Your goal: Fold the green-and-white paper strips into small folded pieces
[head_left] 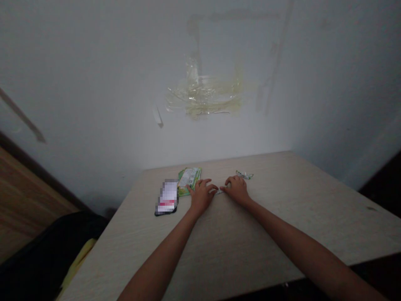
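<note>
Between my hands, on the table, lies a small whitish strip (220, 191), mostly covered by fingers; its kind is too small to make out. My left hand (202, 195) pinches its left end with thumb and forefinger, the other fingers spread apart. At the right end, my right hand (238, 190) rests palm down with fingers curled and the thumb against the strip. A green-and-white printed packet (189, 177) lies flat just beyond my left hand. Past the right fingers is a crumpled, thin green-and-white wrapper piece (244, 174).
A phone (167, 196) with a blurred-out screen lies left of the packet. The pale wooden table (282, 200) meets a white wall (125, 83) with peeling clear tape (203, 98). Dark cloth (56, 242) and something yellow (78, 261) are beyond the table's left edge.
</note>
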### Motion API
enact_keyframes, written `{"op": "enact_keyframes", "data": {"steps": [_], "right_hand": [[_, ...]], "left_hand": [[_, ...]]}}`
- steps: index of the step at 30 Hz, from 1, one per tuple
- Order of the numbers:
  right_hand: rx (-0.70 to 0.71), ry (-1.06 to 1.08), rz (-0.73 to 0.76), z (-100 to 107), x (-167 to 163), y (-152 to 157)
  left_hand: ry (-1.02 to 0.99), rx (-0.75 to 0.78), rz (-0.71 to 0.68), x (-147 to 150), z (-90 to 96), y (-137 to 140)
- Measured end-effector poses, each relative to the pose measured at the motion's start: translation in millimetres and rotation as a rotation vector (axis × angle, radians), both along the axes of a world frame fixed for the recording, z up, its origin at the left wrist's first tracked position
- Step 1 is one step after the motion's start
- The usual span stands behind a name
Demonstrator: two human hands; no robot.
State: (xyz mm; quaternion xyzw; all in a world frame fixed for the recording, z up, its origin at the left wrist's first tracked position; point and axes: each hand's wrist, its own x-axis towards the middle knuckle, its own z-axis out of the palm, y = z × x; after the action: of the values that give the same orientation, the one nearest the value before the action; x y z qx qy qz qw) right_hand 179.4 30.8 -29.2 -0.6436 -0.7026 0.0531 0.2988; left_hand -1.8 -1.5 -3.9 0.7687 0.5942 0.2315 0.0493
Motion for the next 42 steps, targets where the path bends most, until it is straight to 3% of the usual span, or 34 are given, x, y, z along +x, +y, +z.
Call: {"op": "enact_keyframes", "data": {"steps": [5,15,20,26,36,42], "right_hand": [[0.034,0.014,0.050,-3,2,-1],[0.151,-0.035,0.288,4,14,-6],[0.115,-0.023,0.291,1,18,-2],[0.052,-0.012,0.288,-2,16,4],[0.072,0.080,0.259,-5,17,9],[0.133,0.080,0.424,-10,26,9]], "left_hand": [[0.039,-0.009,-0.027,-1,1.5,-3],[0.103,0.075,-0.064,-2,-2.7,-9],[0.050,0.038,-0.113,-5,-2.2,-6],[0.019,-0.026,-0.078,-3,-2.0,-4],[0.069,0.063,-0.056,-1,-5.0,-9],[0.110,0.095,0.008,3,-2.2,-11]]}}
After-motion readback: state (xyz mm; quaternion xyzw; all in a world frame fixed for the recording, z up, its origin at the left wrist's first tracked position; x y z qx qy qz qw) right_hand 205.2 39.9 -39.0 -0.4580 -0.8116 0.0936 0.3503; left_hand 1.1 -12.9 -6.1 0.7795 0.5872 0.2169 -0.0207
